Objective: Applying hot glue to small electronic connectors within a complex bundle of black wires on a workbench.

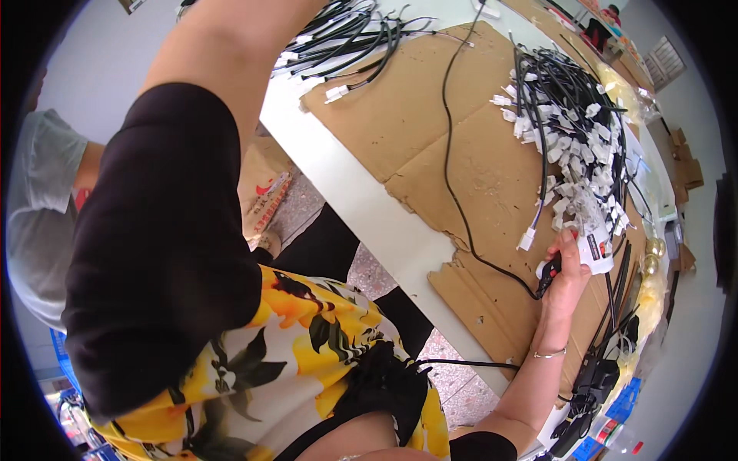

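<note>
My right hand is closed around a corded white-and-black hand tool with a red part on it, which looks like a heat gun. A thin black cord runs from the hand across the cardboard to the far edge. Just beyond the tool lies a large heap of black cables with white plug connectors. One cable end with a white connector lies apart, left of the hand. My left arm stretches up past the top edge, so its hand is out of sight. Another bundle of black cables lies near that arm.
Brown cardboard with torn edges covers much of the white table. Black adapters and cords lie at the right edge, near a plastic bottle and yellowish plastic wrap. Another person in grey is at left.
</note>
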A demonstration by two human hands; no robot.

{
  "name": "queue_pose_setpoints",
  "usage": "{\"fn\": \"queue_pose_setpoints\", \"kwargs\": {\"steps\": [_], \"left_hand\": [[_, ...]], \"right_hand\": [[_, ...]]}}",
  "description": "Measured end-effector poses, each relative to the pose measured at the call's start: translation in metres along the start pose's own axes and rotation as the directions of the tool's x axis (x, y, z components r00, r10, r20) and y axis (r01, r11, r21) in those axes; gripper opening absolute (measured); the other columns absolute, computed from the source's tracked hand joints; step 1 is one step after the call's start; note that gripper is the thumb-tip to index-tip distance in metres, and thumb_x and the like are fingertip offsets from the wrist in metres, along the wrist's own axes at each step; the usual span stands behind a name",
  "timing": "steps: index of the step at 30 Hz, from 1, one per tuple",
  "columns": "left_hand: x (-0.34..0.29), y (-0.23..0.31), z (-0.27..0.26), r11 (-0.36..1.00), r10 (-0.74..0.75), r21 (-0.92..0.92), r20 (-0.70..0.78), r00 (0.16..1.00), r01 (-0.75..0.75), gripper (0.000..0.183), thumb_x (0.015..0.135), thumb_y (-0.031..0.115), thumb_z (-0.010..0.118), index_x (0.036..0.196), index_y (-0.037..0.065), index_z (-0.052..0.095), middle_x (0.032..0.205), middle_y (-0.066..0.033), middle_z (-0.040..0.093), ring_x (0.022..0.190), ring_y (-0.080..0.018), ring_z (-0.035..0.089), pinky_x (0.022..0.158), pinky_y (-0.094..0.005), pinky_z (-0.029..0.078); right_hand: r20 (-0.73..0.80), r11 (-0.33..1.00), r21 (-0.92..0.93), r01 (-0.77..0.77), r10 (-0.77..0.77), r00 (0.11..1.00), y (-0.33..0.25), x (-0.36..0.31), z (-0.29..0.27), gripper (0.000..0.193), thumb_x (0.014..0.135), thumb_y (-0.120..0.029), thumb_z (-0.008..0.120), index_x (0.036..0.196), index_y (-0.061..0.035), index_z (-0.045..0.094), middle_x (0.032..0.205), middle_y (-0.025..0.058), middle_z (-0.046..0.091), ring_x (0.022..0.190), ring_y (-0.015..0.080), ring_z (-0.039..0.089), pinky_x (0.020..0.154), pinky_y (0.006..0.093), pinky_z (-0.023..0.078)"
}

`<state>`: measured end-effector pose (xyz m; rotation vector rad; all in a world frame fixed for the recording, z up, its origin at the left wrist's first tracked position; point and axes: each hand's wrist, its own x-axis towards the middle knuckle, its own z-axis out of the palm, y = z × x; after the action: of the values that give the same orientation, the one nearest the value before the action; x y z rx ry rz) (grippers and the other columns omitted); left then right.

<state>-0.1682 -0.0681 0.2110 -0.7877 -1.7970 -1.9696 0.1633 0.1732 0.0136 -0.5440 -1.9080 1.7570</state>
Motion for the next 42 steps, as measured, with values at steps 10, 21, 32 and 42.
{"fn": "queue_pose_setpoints", "kwargs": {"steps": [10, 21, 32, 42], "left_hand": [[-0.149, -0.088, -0.072, 0.926, -0.376, 0.048, 0.134, 0.917, 0.373, 0.029, 0.075, 0.006, 0.057, 0.102, 0.003, 0.047, 0.078, -0.0068, 0.059, 0.066, -0.0119, 0.055, 0.055, -0.0229, 0.046], [-0.251, -0.068, -0.049, 0.869, -0.236, 0.484, 0.218, 0.947, 0.105, 0.031, 0.075, 0.003, 0.055, 0.105, 0.006, 0.047, 0.082, -0.0097, 0.061, 0.076, -0.0171, 0.059, 0.068, -0.0281, 0.046], [-0.254, -0.084, -0.112, 0.708, -0.103, 0.706, 0.119, 0.988, -0.011, 0.025, 0.074, 0.006, 0.047, 0.098, 0.009, 0.05, 0.072, -0.017, 0.058, 0.071, -0.0331, 0.057, 0.063, -0.0395, 0.046], [-0.242, -0.037, -0.096, 0.369, 0.005, 0.899, 0.252, 0.968, -0.236, 0.024, 0.074, 0.007, 0.052, 0.097, 0.01, 0.055, 0.073, -0.0137, 0.06, 0.06, -0.0286, 0.057, 0.056, -0.0366, 0.046]], "right_hand": [[0.03, 0.997, 0.032, 0.073, -0.074, 0.997, 0.002, -0.002, 0.005, 0.02, 0.076, -0.02, 0.061, 0.083, -0.003, 0.053, 0.061, 0.0011, 0.049, 0.053, 0.0085, 0.044, 0.049, 0.0209, 0.033], [0.053, 0.998, 0.013, 0.061, -0.062, 0.997, 0.004, -0.005, 0.006, 0.019, 0.081, -0.02, 0.057, 0.077, -0.0018, 0.051, 0.061, 0.0027, 0.046, 0.056, 0.01, 0.04, 0.052, 0.0226, 0.031], [0.022, 0.997, -0.01, 0.077, -0.076, 0.997, 0.002, -0.004, 0.002, 0.022, 0.077, -0.021, 0.061, 0.083, -0.0008, 0.055, 0.059, 0.0009, 0.049, 0.051, 0.0079, 0.044, 0.048, 0.0205, 0.033], [0.023, 0.999, -0.045, 0.003, -0.002, 1.0, -0.001, -0.009, -0.001, 0.025, 0.075, -0.026, 0.062, 0.08, -0.0029, 0.057, 0.059, 0.001, 0.052, 0.053, 0.0071, 0.046, 0.049, 0.0212, 0.033]]}}
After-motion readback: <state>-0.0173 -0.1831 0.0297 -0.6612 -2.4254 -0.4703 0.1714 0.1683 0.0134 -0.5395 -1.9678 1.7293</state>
